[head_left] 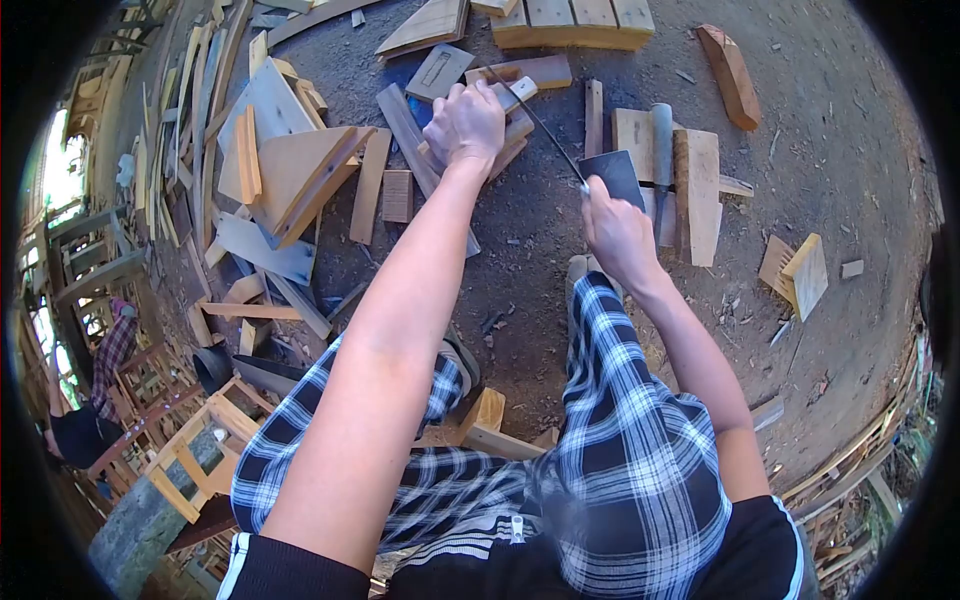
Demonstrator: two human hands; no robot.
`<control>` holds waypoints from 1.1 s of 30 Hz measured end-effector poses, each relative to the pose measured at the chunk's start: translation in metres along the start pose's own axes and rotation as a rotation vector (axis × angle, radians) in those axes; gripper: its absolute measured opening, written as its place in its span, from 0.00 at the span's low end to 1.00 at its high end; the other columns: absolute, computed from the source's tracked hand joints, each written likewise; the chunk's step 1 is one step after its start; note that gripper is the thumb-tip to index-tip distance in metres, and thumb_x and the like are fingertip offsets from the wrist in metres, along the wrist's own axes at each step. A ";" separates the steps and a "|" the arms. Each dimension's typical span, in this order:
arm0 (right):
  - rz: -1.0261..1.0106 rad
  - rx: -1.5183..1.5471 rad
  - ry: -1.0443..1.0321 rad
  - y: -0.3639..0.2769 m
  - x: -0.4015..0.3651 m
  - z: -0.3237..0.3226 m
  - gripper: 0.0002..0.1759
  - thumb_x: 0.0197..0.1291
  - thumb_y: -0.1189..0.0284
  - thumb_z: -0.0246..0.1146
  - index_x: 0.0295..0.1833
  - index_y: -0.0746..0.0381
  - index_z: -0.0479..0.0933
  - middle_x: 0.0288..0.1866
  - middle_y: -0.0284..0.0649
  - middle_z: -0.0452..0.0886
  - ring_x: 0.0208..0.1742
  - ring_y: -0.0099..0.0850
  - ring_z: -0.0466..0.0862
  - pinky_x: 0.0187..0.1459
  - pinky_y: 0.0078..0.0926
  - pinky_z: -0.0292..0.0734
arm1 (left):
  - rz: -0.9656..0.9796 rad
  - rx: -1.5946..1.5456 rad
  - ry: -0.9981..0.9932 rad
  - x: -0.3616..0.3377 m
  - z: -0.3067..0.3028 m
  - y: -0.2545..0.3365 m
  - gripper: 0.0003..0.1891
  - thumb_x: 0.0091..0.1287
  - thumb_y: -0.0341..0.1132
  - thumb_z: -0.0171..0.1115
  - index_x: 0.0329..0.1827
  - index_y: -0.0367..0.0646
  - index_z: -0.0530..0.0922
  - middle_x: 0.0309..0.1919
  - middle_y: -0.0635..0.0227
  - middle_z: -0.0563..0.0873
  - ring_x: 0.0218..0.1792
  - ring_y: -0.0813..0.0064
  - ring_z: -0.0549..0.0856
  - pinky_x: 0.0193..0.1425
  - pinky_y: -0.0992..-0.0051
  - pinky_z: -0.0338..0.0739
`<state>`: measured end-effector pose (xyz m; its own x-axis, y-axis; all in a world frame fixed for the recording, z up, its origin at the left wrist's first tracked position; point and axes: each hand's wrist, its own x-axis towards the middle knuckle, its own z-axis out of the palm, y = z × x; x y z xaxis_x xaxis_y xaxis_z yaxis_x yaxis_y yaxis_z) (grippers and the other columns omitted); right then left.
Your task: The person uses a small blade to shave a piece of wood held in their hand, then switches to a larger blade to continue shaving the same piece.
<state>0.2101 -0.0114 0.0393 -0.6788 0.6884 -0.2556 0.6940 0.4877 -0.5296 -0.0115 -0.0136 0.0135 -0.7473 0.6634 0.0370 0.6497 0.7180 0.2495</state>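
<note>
My left hand (466,124) is closed beside a short light wood piece (517,93) in front of me; what its fingers hold is hidden. A thin dark rod (545,128) runs from just above that hand down to my right hand (615,225), whose fingers are wrapped round its lower end. Next to the right hand lies a dark flat plate (613,176), partly covered by it. Just beyond the left hand is a small grey block with markings (439,72), and a wooden block (545,71) lies behind the rod.
Cut boards and offcuts (290,180) are heaped at the left. A mallet-like tool (662,145) lies among boards at the right, with a reddish wood block (730,78) farther off. A small wooden frame (205,455) stands lower left. Another person (88,435) is at the far left.
</note>
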 end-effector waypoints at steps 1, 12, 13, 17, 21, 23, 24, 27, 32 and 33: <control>0.005 0.001 0.010 -0.002 0.007 0.000 0.08 0.70 0.69 0.49 0.44 0.63 0.68 0.26 0.56 0.83 0.31 0.55 0.87 0.32 0.53 0.82 | 0.002 -0.016 0.017 0.001 0.001 -0.001 0.22 0.73 0.47 0.46 0.40 0.42 0.86 0.41 0.55 0.89 0.47 0.51 0.87 0.51 0.52 0.79; -0.097 0.077 0.101 -0.010 0.028 0.009 0.07 0.70 0.70 0.48 0.42 0.62 0.67 0.26 0.56 0.83 0.30 0.54 0.86 0.30 0.52 0.81 | -0.038 0.021 -0.022 0.003 -0.004 0.004 0.21 0.74 0.45 0.46 0.40 0.44 0.88 0.45 0.63 0.88 0.48 0.55 0.86 0.49 0.53 0.81; -0.067 0.044 0.067 -0.004 0.014 0.010 0.07 0.70 0.70 0.48 0.42 0.63 0.67 0.26 0.57 0.83 0.29 0.55 0.86 0.30 0.53 0.81 | -0.036 0.028 -0.021 0.005 -0.001 0.003 0.21 0.74 0.45 0.46 0.41 0.44 0.88 0.45 0.63 0.88 0.48 0.55 0.86 0.49 0.53 0.81; -0.083 0.054 0.084 -0.011 0.036 0.004 0.08 0.70 0.69 0.48 0.43 0.64 0.67 0.26 0.57 0.83 0.30 0.56 0.86 0.31 0.54 0.81 | 0.001 0.008 -0.028 0.002 -0.006 0.005 0.21 0.74 0.46 0.46 0.41 0.45 0.88 0.45 0.63 0.88 0.48 0.55 0.86 0.49 0.53 0.81; -0.179 0.050 0.207 -0.031 0.106 0.021 0.10 0.73 0.67 0.48 0.44 0.64 0.65 0.25 0.58 0.82 0.31 0.58 0.85 0.32 0.55 0.80 | -0.013 0.034 -0.026 0.003 0.002 0.000 0.21 0.74 0.46 0.46 0.40 0.45 0.88 0.45 0.63 0.88 0.48 0.54 0.86 0.50 0.53 0.81; -0.163 0.048 0.187 -0.024 0.095 0.019 0.09 0.71 0.69 0.48 0.43 0.64 0.66 0.26 0.57 0.83 0.31 0.56 0.86 0.32 0.54 0.81 | 0.040 0.005 0.029 0.007 0.010 -0.002 0.22 0.74 0.46 0.45 0.40 0.43 0.87 0.43 0.57 0.89 0.45 0.50 0.87 0.50 0.52 0.80; -0.153 0.045 0.162 -0.022 0.087 0.016 0.08 0.70 0.71 0.48 0.42 0.65 0.68 0.26 0.57 0.83 0.31 0.55 0.87 0.32 0.53 0.82 | 0.034 0.002 0.029 0.007 0.010 -0.001 0.22 0.74 0.46 0.45 0.40 0.43 0.87 0.43 0.57 0.89 0.45 0.50 0.87 0.50 0.52 0.80; -0.066 0.055 0.129 -0.023 0.065 0.013 0.08 0.69 0.71 0.49 0.41 0.64 0.67 0.25 0.56 0.83 0.30 0.55 0.86 0.32 0.53 0.82 | 0.198 0.068 -0.001 -0.002 0.011 -0.001 0.21 0.73 0.46 0.48 0.38 0.46 0.88 0.44 0.65 0.89 0.44 0.56 0.87 0.45 0.54 0.82; -0.123 -0.002 0.205 -0.024 0.085 0.024 0.08 0.71 0.70 0.48 0.41 0.64 0.66 0.24 0.55 0.83 0.29 0.55 0.86 0.30 0.52 0.81 | 0.109 0.025 0.013 0.000 0.003 0.000 0.21 0.73 0.45 0.48 0.39 0.43 0.87 0.44 0.63 0.88 0.45 0.56 0.87 0.46 0.54 0.81; -0.138 0.006 0.211 -0.025 0.086 0.025 0.07 0.71 0.70 0.48 0.41 0.63 0.66 0.24 0.54 0.83 0.29 0.54 0.86 0.30 0.52 0.81 | 0.084 0.010 0.025 -0.002 0.000 -0.001 0.21 0.73 0.45 0.47 0.40 0.43 0.87 0.45 0.62 0.88 0.47 0.56 0.86 0.47 0.53 0.81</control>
<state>0.1279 0.0222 0.0104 -0.7012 0.7129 -0.0063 0.5966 0.5819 -0.5527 -0.0111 -0.0156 0.0133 -0.6930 0.7162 0.0821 0.7119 0.6620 0.2346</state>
